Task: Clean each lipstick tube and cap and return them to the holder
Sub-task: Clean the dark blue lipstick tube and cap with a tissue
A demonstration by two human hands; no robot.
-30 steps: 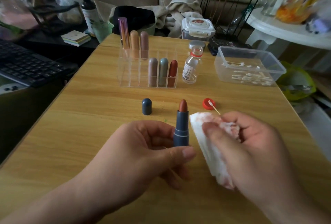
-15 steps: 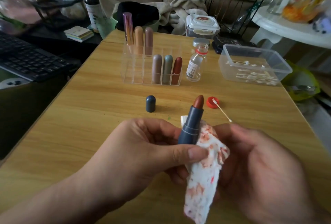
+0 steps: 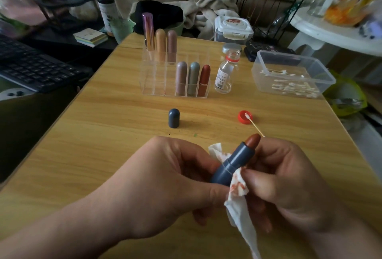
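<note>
The left hand pinches the base of the slate-blue lipstick tube between thumb and curled fingers. The right hand is closed round the tube's far side, its thumb pressing a red-smeared tissue against the lower barrel. A second ago the tube stood upright in the left hand with the tissue held apart from it. Now it leans toward one o'clock, brown-red bullet uppermost and bare, and the tissue is folded under and behind it. I'd say the wiping of the barrel has properly begun.

Out from the hands, the matching blue cap stands on its open end on the wooden table at about eleven o'clock, well apart from the tube and seemingly not yet dealt with. At one o'clock a cotton swab rests its tip in a small red bottle cap.

Farther off at twelve o'clock is the clear acrylic holder, six capped lipsticks upright in it and several front slots free. Just beside it at its three o'clock stands an open glass vial, and beyond that a plastic tub of swabs.

By my reckoning, this tube wants finishing, then capping and slotting back.
</note>
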